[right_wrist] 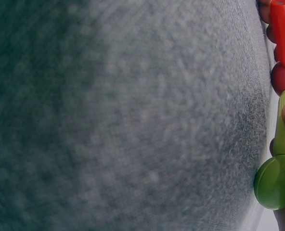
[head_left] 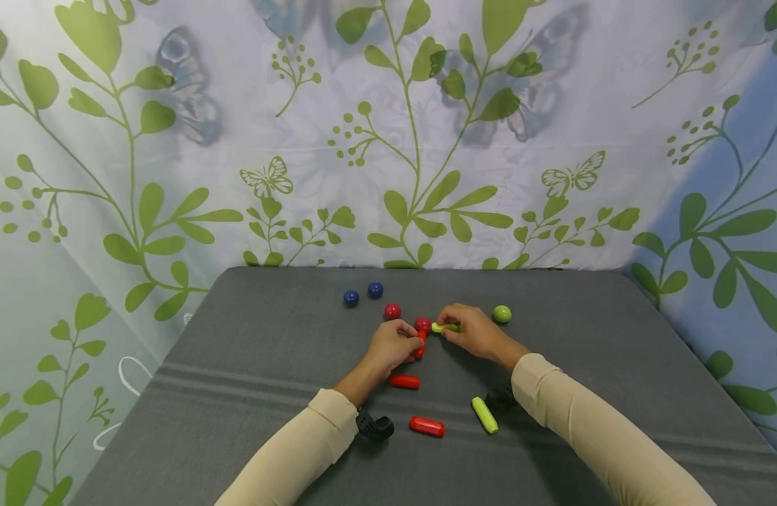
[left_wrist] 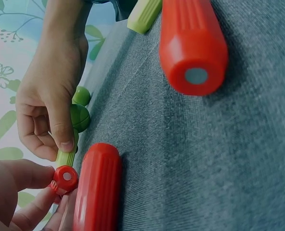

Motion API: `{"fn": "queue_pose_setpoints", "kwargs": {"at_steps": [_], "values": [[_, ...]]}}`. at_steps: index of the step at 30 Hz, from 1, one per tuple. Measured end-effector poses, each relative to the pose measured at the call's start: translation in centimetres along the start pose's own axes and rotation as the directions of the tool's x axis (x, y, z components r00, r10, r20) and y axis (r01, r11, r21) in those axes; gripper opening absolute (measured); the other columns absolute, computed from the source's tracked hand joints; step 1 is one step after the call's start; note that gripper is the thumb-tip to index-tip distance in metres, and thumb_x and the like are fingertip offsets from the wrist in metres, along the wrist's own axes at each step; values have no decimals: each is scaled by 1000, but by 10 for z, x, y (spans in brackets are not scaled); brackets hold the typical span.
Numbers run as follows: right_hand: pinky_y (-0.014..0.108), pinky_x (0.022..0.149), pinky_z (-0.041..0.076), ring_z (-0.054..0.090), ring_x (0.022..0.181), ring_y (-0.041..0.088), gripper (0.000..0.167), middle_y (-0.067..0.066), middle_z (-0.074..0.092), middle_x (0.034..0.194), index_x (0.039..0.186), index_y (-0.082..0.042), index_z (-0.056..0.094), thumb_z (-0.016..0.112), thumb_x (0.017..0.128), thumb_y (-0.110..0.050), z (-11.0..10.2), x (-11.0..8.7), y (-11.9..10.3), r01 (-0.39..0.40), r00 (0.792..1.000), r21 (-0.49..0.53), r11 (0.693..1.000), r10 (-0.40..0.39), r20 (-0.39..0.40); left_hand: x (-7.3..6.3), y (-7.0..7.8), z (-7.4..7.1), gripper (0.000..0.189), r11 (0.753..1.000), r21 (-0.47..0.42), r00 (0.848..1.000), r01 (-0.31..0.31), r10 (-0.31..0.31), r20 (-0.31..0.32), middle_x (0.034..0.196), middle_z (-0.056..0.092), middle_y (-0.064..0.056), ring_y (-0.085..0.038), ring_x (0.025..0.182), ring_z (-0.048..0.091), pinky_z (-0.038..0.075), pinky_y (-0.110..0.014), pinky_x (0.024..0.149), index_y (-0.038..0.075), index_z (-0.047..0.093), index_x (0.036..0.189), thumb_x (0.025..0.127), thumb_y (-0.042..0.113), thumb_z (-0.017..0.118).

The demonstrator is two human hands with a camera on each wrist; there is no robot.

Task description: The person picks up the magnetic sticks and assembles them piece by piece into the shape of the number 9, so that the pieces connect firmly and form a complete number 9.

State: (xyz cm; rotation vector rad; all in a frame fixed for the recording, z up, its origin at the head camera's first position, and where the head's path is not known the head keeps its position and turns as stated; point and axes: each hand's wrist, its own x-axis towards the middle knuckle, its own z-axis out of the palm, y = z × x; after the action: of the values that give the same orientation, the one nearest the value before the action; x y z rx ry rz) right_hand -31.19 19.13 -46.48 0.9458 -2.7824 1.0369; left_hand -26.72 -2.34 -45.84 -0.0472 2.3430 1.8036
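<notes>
My left hand [head_left: 391, 346] pinches a red rod [head_left: 421, 348] between thumb and fingers. At the rod's far end sits a red ball [head_left: 422, 324]. From the right, my right hand [head_left: 475, 332] pinches a yellow-green rod [head_left: 440, 327], whose tip meets that ball. In the right wrist view, a green ball [right_wrist: 276, 183] sits on this rod's other end, so red rod, red ball, yellow-green rod and green ball form one chain. The right hand hides this green ball in the head view. A pale round disc shows in the held red rod's near end in the left wrist view.
Two red rods, one nearer [head_left: 427, 426] and one farther [head_left: 403, 381], lie by the left forearm. A yellow-green rod [head_left: 485, 414] lies near the right wrist. Farther back are two blue balls [head_left: 351, 299], another red ball [head_left: 392, 311] and a green ball [head_left: 502, 314] on the grey table [head_left: 268, 337].
</notes>
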Motion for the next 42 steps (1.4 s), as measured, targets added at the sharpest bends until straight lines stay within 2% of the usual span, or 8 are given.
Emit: {"fn": "queue_pose_setpoints", "kwargs": {"at_steps": [10, 22, 29, 34, 38, 42], "values": [[46, 87, 53, 66, 101, 24, 14, 0, 66, 105, 102, -13, 70, 74, 92, -3, 0, 0, 0, 10, 1000, 6, 1000, -10, 2, -4, 2, -2, 18, 1000, -17, 1000, -18, 18, 1, 83, 67, -6, -16, 68, 66, 58, -35, 64, -4, 67, 102, 87, 1, 75], [45, 88, 52, 66, 102, 23, 14, -1, 66, 105, 103, -14, 69, 74, 93, -5, 0, -1, -1, -23, 1000, 0, 1000, 23, 14, -5, -2, -2, 17, 999, 3, 999, -48, 48, -3, 84, 68, -6, -16, 68, 65, 57, -34, 61, -3, 68, 103, 87, 1, 74], [45, 88, 52, 65, 100, 21, 14, -2, 65, 104, 103, -15, 69, 73, 93, -6, 0, 0, -1, -17, 1000, -8, 1000, 17, 15, -1, 3, -17, 12, 986, 142, 995, -93, 96, -16, 79, 65, -2, -15, 63, 59, 47, -27, 55, 5, 70, 96, 87, 9, 78], [44, 87, 52, 65, 98, 20, 14, -2, 65, 103, 103, -14, 69, 74, 92, -5, -1, 0, -2, -12, 1000, -15, 1000, 13, 14, 2, 8, -34, 12, 973, 189, 989, -130, 142, -51, 83, 65, -3, -16, 67, 57, 45, -28, 56, 6, 70, 95, 87, 9, 78], [44, 87, 53, 65, 98, 20, 14, -1, 65, 103, 102, -13, 69, 74, 92, -5, -1, 0, -3, -9, 1000, -19, 1000, 9, 14, 5, 6, -45, 11, 948, 270, 979, -169, 193, -65, 88, 67, -3, -17, 74, 59, 49, -31, 65, 7, 70, 95, 88, 10, 78], [44, 86, 53, 65, 97, 20, 14, -1, 65, 103, 102, -13, 68, 74, 92, -4, -1, 0, -4, -3, 1000, -21, 1000, 3, 13, 7, 0, -52, 10, 905, 382, 967, -189, 239, -88, 89, 70, 0, -17, 79, 62, 51, -35, 72, 10, 70, 94, 87, 11, 76]]}}
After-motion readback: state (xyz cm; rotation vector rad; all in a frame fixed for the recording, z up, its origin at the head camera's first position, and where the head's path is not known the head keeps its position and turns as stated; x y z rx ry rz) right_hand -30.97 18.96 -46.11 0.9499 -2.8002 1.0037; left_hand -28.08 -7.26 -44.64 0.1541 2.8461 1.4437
